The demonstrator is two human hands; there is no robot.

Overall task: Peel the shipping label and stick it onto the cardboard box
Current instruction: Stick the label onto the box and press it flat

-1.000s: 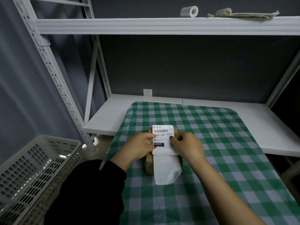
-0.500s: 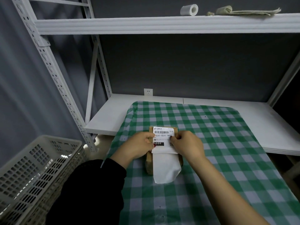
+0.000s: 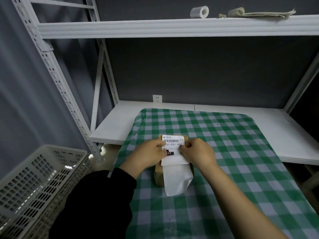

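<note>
A small brown cardboard box (image 3: 158,176) lies on the green checked cloth. The white shipping label (image 3: 173,142), with barcode and black print, lies flat over the box's far top. My left hand (image 3: 148,155) pinches the label's left edge and my right hand (image 3: 198,152) pinches its right edge. The blank white backing sheet (image 3: 176,180) hangs from under the label over the box's near end and curls onto the cloth. Most of the box's top is hidden by the label, the backing and my hands.
The green checked cloth (image 3: 224,152) covers a table pushed against a white shelf board (image 3: 120,121). A grey perforated plastic crate (image 3: 34,183) stands at the lower left beside the rack post. A white tape roll (image 3: 199,12) and folded cloths (image 3: 259,13) rest on the upper shelf.
The label's far end has come down from a raised tilt to lie flat on the box top. Both hands keep their pinch on its side edges, shifted slightly away from me.
</note>
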